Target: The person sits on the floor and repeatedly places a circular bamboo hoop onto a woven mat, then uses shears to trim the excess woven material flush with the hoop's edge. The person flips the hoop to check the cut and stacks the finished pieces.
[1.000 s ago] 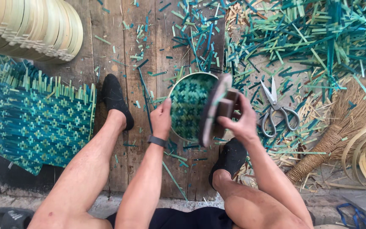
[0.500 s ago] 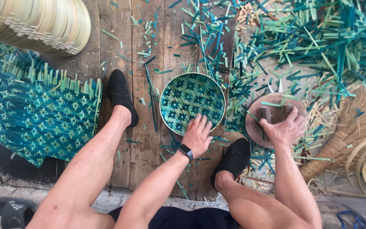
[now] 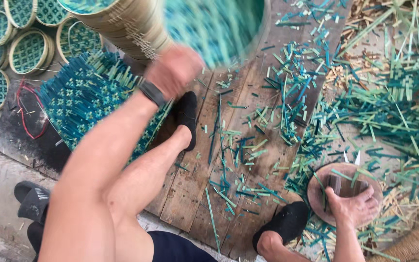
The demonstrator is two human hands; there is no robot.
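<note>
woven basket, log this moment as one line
left hand: lifts blurred teal woven basket toward basket stack | right hand: rests on round wooden mould | floor: plank boards, strip offcuts

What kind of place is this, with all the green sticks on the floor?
Probably a basket-weaving workshop. Finished round teal-and-tan woven baskets are stacked at the side, flat teal woven mats lie waiting, and cut teal bamboo strips litter the brown wooden plank floor.

Round teal woven basket [image 3: 214,26] is up off the boards, tilted and blurred, while the round wooden disc [image 3: 345,191] lies flat on scraps.
</note>
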